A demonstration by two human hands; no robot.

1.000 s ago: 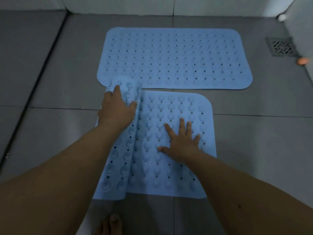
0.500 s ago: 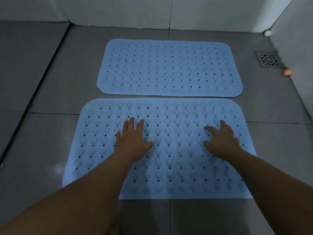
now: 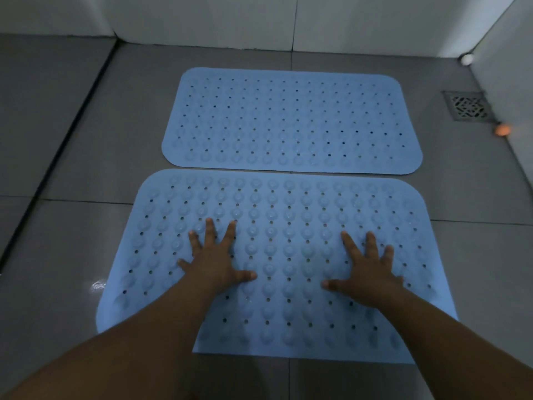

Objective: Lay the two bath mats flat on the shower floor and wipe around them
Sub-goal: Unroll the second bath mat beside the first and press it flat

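Observation:
Two light blue rubber bath mats with holes and round bumps lie flat on the grey tiled shower floor, one behind the other. The far mat (image 3: pixel 291 119) lies untouched near the back wall. The near mat (image 3: pixel 282 215) is spread out in front of me, its far edge almost touching the far mat. My left hand (image 3: pixel 216 264) presses on its left-centre with fingers spread and straight. My right hand (image 3: pixel 366 272) presses on its right-centre the same way. No cloth is in view.
A square metal floor drain (image 3: pixel 468 105) sits at the far right by the side wall, with a small orange object (image 3: pixel 502 129) just in front of it. White tiled walls close off the back and right. A dark groove (image 3: pixel 57 157) runs along the floor at left.
One second ago the near mat was half folded, my left hand holding its rolled edge. It now lies fully unrolled and flat, and both hands have spread apart on it.

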